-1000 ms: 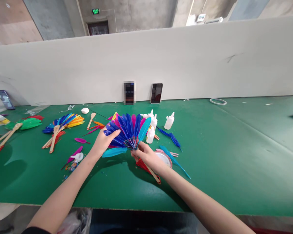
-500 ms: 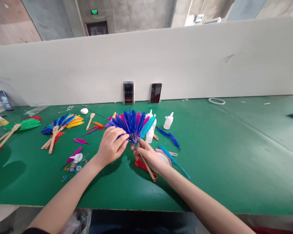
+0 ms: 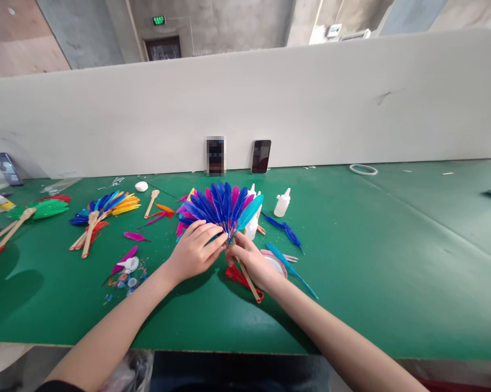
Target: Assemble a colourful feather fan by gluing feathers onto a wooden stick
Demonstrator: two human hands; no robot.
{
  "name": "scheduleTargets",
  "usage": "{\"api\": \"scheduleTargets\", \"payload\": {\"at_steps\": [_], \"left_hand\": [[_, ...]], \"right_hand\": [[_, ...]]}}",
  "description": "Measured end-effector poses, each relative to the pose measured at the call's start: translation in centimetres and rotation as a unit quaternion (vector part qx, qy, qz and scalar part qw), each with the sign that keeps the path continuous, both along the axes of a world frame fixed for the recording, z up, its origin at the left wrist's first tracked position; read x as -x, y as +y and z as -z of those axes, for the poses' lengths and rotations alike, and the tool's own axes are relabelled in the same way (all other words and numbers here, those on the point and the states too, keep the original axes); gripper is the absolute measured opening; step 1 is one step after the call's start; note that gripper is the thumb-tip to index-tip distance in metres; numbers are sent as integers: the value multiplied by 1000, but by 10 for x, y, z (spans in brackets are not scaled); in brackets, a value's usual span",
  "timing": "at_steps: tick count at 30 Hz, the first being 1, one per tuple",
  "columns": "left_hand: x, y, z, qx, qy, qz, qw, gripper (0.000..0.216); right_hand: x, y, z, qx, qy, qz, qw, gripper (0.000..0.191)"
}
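Note:
A feather fan (image 3: 215,204) of blue and magenta feathers, with a turquoise feather (image 3: 250,211) at its right side, stands spread above the table. My right hand (image 3: 249,258) grips it at the base of the feathers, where the wooden handle (image 3: 249,279) slants down to the right. My left hand (image 3: 196,247) is closed at the lower left of the feathers, its fingertips pressed against the quill ends; its thumb is hidden. Beneath the handle shows a red tassel (image 3: 236,276). White squeeze bottles (image 3: 251,227) are partly hidden behind the fan.
Right of my hands are a squeeze bottle (image 3: 282,203), blue feathers (image 3: 291,234), a long turquoise feather (image 3: 298,275) and a round lid (image 3: 276,265). Leftward lie a multicoloured fan (image 3: 117,203), a green fan (image 3: 51,208), magenta feathers (image 3: 135,236) and scattered sequins (image 3: 123,281). Phones (image 3: 261,157) lean on the partition.
My left hand has moved right and slightly down, from the left feathers to the fan's base. The feathers shifted slightly, showing more of the left side. My right hand keeps its hold.

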State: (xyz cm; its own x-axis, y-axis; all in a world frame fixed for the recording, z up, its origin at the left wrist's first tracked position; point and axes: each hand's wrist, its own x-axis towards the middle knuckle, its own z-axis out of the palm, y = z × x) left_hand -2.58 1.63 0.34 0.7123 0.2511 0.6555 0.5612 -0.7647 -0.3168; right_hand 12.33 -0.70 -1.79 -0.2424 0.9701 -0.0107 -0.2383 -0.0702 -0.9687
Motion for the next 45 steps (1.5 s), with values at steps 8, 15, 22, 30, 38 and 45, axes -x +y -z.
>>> {"api": "scheduleTargets", "payload": {"at_steps": [8,15,22,30,38,45], "left_hand": [[0,-1,0,2,-4,3,1000,20],[-1,0,1,3,-2,5,1000,20],[0,0,1,9,-1,-1,1000,20],[0,0,2,10,4,-11,1000,21],[0,0,1,9,2,1,1000,20],[1,1,3,19,8,-9,1000,21]], "right_hand": [[1,0,0,-7,-9,1,1000,14],[0,1,2,-19,-19,0,1000,13],[0,1,0,-9,-15,-1,1000,15],[0,0,-1,-11,-19,1,1000,16],[0,0,-1,-14,-23,-2,1000,15],[1,0,0,-13,-13,1,1000,14]]}}
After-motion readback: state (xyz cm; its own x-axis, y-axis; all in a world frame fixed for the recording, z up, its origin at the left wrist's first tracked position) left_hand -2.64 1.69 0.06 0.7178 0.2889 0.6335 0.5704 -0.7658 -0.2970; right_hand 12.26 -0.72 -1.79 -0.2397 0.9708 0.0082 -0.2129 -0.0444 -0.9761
